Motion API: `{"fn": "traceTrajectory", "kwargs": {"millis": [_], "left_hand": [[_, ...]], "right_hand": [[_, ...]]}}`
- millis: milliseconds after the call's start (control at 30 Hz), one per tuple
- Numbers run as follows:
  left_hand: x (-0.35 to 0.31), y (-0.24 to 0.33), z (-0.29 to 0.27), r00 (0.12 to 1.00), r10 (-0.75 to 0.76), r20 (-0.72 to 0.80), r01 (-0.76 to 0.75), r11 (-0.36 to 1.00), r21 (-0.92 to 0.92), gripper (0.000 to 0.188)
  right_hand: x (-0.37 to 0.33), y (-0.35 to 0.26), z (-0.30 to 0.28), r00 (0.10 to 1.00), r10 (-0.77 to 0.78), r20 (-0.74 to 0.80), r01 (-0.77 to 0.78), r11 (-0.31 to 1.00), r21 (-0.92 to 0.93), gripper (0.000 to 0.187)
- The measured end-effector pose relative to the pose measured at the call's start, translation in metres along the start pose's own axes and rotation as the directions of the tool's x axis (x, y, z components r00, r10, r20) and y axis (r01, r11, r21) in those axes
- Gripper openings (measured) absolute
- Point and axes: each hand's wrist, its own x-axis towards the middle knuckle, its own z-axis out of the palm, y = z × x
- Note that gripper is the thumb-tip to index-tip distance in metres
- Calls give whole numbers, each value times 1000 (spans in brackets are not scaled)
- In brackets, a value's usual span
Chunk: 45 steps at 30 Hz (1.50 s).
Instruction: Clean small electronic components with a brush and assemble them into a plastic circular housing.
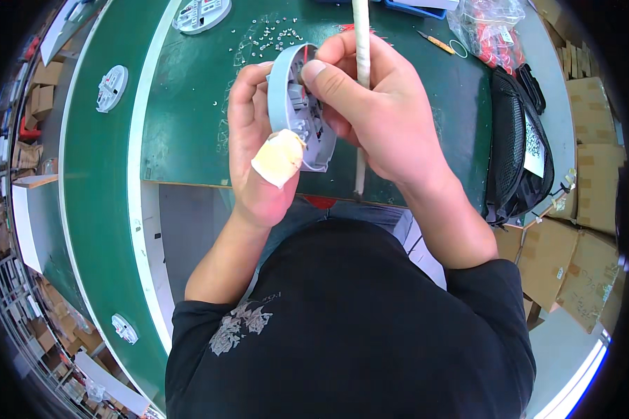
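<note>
My left hand [258,140] grips a round, pale blue-grey plastic housing [279,84], tilted on edge above the table. Its thumb is wrapped in whitish-yellow tape [279,159]. Small parts and pins show inside the housing. At its upper rim, the thumb and forefinger of my right hand [384,105] are pinched together by a thin red wire [305,53]; their tips partly hide it. A long white wrapped rod [362,42] passes upright by my right hand, crossing its fingers. Whether the hand also holds the rod, I cannot tell.
Small metal pieces [276,35] lie scattered on the green table [189,133]. Beyond are another round housing [201,14], red wires [348,28], an orange-handled tool [437,43] and a bag of red parts [496,42]. A black mesh bag [510,146] sits right; housings [112,89] lie left.
</note>
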Motion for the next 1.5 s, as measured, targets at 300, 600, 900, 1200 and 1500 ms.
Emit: {"fn": "traceTrajectory", "kwargs": {"millis": [300, 600, 900, 1200, 1500], "left_hand": [[4, -1, 11, 998, 10, -56, -17, 992, -126, 77], [11, 1, 7, 998, 17, -57, -24, 991, -131, 77], [26, -5, -4, 1000, 11, 11, -12, 998, 63, 76], [29, -8, 8, 998, -64, -15, 58, 959, -279, 75], [36, -12, 5, 999, 27, 40, -17, 968, -249, 72]], "right_hand": [[-5, 0, -3, 997, -66, 36, 52, 951, 304, 9], [-6, -3, -11, 992, -102, 75, 114, 979, -170, 14], [9, -10, -24, 981, -159, 112, 189, 919, -347, 11], [7, 2, -24, 973, -217, -81, 172, 912, -372, 14], [15, 24, -24, 849, -528, 29, 509, 801, -317, 20]]}}
